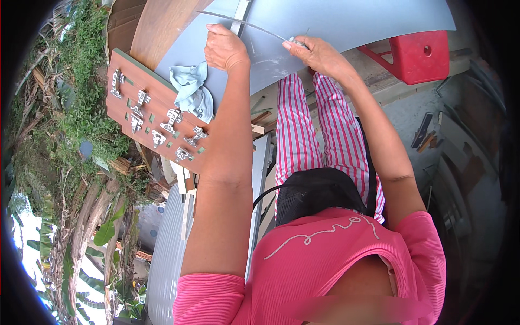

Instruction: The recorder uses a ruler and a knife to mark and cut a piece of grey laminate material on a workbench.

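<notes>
My left hand [225, 49] is closed, palm down, at the near end of a silver metal bar [240, 17] lying over a pale blue-grey tabletop [336, 24]. Its fingers wrap round the bar's end, partly hidden by the hand. My right hand [319, 54] pinches the whitish end of a long thin grey rod [249, 24]. The rod slants up to the left, crossing above the bar and past my left hand; its exact kind is unclear. A crumpled light blue cloth [190, 89] lies on the tabletop's left edge, beside my left forearm.
Left of my forearm, a brown board [146, 127] carries several shiny metal fittings and small cut-outs. A red plastic stool [420, 57] stands to the right. A brown wooden surface [160, 32] adjoins the tabletop at far left. Plants [70, 103] fill the left side.
</notes>
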`<state>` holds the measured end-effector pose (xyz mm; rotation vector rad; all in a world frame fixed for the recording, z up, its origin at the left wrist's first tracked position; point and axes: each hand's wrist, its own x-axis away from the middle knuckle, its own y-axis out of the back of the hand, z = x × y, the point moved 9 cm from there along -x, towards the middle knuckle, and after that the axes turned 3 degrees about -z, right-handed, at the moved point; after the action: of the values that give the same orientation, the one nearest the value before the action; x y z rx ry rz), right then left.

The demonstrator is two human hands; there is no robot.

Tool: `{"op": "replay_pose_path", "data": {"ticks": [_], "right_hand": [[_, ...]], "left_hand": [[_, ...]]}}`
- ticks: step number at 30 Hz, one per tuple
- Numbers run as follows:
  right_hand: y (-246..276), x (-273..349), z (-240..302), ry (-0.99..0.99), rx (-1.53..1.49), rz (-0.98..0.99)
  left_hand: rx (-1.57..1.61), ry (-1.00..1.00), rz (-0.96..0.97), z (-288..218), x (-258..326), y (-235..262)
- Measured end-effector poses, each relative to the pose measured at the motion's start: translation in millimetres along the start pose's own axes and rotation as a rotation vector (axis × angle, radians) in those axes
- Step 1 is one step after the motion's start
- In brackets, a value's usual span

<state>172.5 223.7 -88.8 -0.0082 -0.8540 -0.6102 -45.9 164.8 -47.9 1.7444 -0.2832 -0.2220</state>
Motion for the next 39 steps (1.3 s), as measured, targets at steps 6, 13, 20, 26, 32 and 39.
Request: {"op": "replay_pose_path", "data": {"ticks": [6,13,20,26,32,39], "right_hand": [[-8.0,-18.9,14.7,0.035,-0.022,0.049],[0.5,6.6,-3.3,-0.008,-0.033,0.092],[-2.8,-8.1,6.7,0.018,-0.022,0.073],[-3.0,-6.2,-2.0,0.044,0.011,-0.009],[11.3,2.4,4.5,0.082,-0.014,-0.032],[1.1,-8.4,-4.0,0.061,0.038,0.021]], "left_hand": [[-0.007,-0.009,0.01,-1.4,-1.1,-2.3],[-0.024,0.036,0.048,3.5,-1.2,-0.4],[0.017,0.039,0.064,0.4,-0.2,-1.7],[0.009,0.044,0.05,1.5,-0.9,0.4],[0.022,0.044,0.063,-0.7,-0.3,2.3],[0.019,0.045,0.075,-1.4,0.0,-1.3]]}}
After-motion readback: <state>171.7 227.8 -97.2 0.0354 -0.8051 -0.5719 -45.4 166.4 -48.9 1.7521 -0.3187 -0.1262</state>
